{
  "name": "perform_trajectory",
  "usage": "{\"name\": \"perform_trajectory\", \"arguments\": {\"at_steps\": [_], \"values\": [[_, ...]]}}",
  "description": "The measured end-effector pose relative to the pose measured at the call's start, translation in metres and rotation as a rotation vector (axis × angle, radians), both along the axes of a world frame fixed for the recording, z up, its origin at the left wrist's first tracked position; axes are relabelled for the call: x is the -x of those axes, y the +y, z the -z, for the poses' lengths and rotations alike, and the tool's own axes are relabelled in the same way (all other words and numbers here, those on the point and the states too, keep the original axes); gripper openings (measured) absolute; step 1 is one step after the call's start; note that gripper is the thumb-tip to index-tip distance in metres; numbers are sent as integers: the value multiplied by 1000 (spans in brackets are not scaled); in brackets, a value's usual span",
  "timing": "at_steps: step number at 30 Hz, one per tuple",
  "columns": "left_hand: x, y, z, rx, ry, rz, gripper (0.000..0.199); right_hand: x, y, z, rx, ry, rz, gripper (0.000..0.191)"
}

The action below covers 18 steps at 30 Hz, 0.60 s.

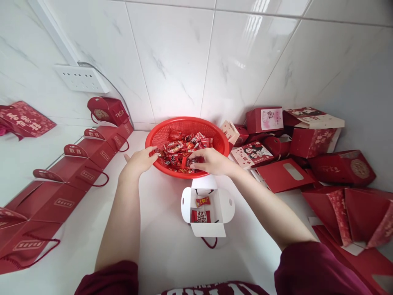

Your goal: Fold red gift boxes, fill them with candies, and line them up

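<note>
A red plastic basket stands against the wall, with many red-wrapped candies inside. My left hand rests at its left rim, thumb apart and fingers reaching over the edge. My right hand reaches over the right front rim, its fingers spread among the candies; no candy shows firmly gripped. Between my forearms stands an open gift box, white inside, its flaps folded out and a dark red cord handle at the front. In it lie a small red-and-gold candy and a larger red-and-white packet.
Closed red gift boxes with cord handles run in a row along the left. Assorted red and cream boxes are heaped on the right, some near my right forearm. A power strip is mounted on the tiled wall; a red bag lies far left.
</note>
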<state>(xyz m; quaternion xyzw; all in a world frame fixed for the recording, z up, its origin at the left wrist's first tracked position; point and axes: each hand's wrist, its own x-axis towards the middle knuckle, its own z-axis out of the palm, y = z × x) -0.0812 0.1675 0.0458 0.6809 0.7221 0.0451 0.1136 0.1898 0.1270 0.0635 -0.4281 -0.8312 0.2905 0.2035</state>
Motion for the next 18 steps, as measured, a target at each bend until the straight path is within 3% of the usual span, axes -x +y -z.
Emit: {"name": "perform_trajectory", "arguments": {"at_steps": [4,9,14,18], "values": [[1,2,1,-6,3,4,52,-19,-38,-3,78,214,91,23],[1,3,3,-15,15,12,53,-34,-79,-8,127,257,2,24],[-5,-3,2,-31,39,15,51,-34,-103,-6,-15,59,9,19],[-8,-10,1,-49,56,14,54,-19,-105,9,-254,-327,-29,10]]}}
